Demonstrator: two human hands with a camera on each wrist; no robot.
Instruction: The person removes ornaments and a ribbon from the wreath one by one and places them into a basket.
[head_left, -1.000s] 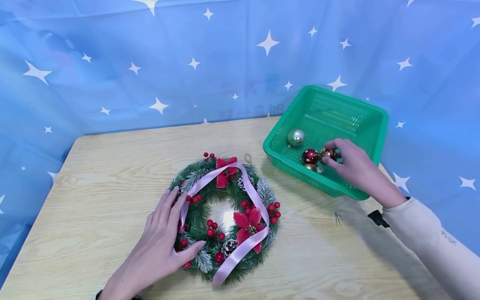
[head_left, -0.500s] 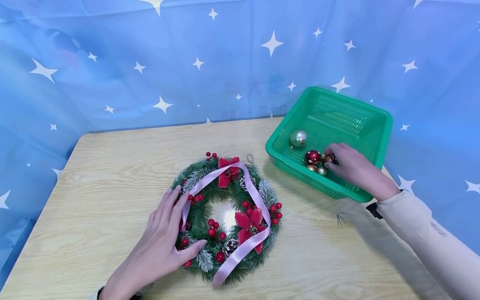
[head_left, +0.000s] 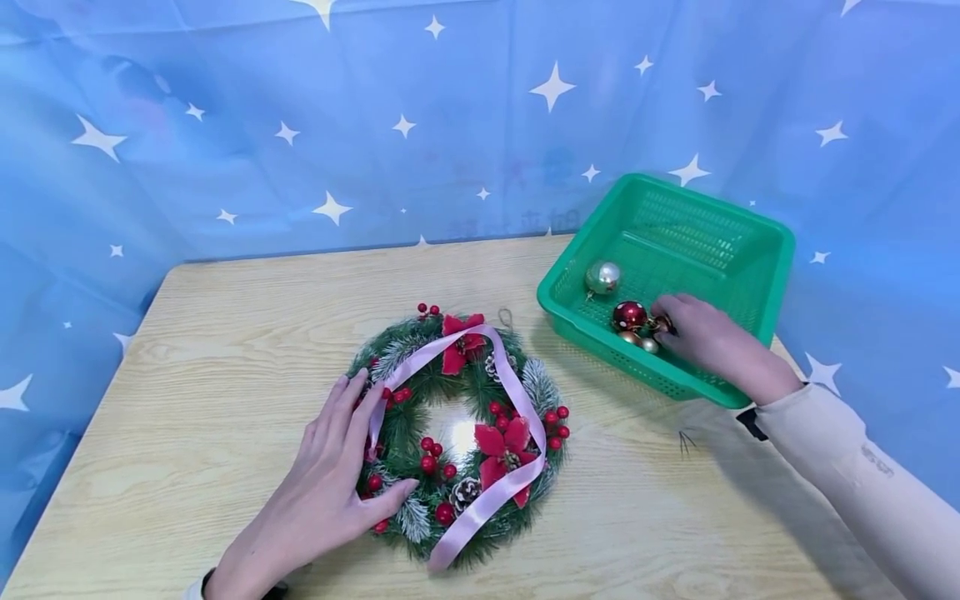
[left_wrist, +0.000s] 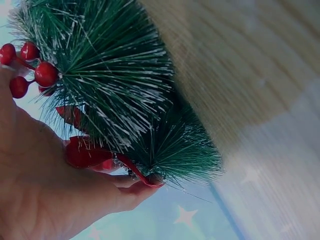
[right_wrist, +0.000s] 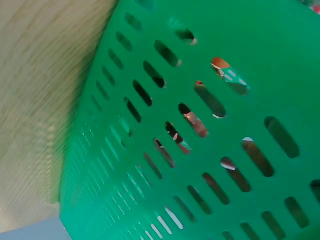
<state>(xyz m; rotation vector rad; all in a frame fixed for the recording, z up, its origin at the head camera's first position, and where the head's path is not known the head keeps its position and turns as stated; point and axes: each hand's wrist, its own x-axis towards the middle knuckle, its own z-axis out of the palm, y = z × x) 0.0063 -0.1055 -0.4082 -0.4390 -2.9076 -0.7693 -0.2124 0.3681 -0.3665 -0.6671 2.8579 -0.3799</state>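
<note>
A green pine wreath (head_left: 401, 425) with red flowers, red berries and pinecones lies flat on the table. A pale pink ribbon (head_left: 517, 392) lies loosely across it. My left hand (head_left: 322, 475) rests on the wreath's left side, thumb spread from the long fingers; the left wrist view shows it against needles and red berries (left_wrist: 46, 74). Inside the green basket (head_left: 667, 187), my right hand (head_left: 701, 333) holds a copper-brown bauble (head_left: 663, 324), mostly hidden by the fingers. Beside it are a dotted red bauble (head_left: 630, 315), smaller gold ones and a silver bauble (head_left: 603, 277).
The basket stands at the table's back right, and its slotted wall (right_wrist: 165, 115) fills the right wrist view. A blue curtain (head_left: 375, 125) with white stars hangs behind. Some dark needles (head_left: 686, 442) lie on the wooden table (head_left: 225, 367).
My right hand has lowered deeper into the basket with the copper-brown bauble, which is now more hidden. My left hand stays on the wreath. The head view has shifted slightly.
</note>
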